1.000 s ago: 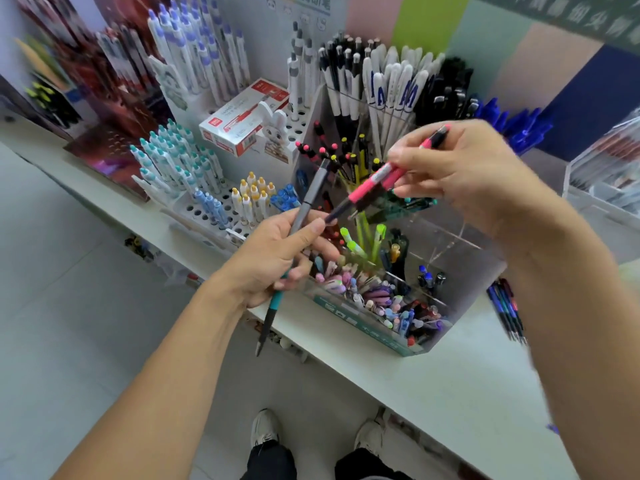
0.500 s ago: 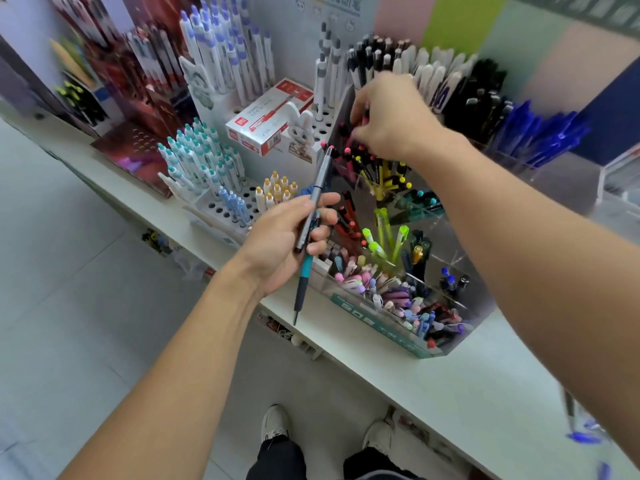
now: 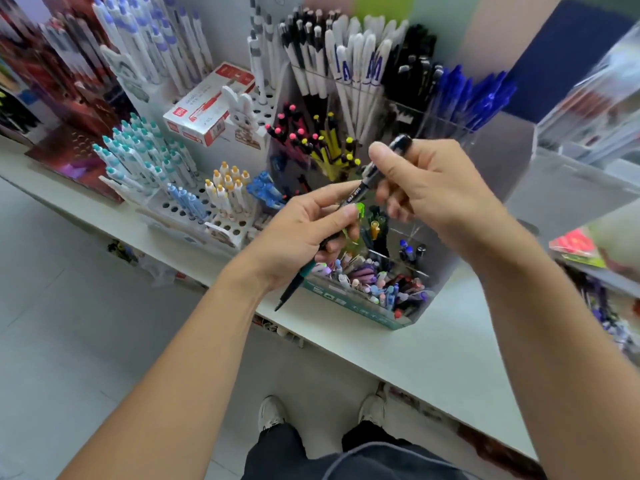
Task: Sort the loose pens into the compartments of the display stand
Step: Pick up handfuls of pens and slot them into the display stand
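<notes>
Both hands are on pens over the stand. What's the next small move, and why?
Probably lift the black pen clear with the right hand toward the black pens at the back: it pinches the cap end while the left hand holds the teal-grip pen.

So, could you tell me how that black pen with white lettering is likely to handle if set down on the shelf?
The black pen with white lettering looks slim and round, so it may roll. It seems stiff: held at both ends, it stays straight. Probably light.
</notes>
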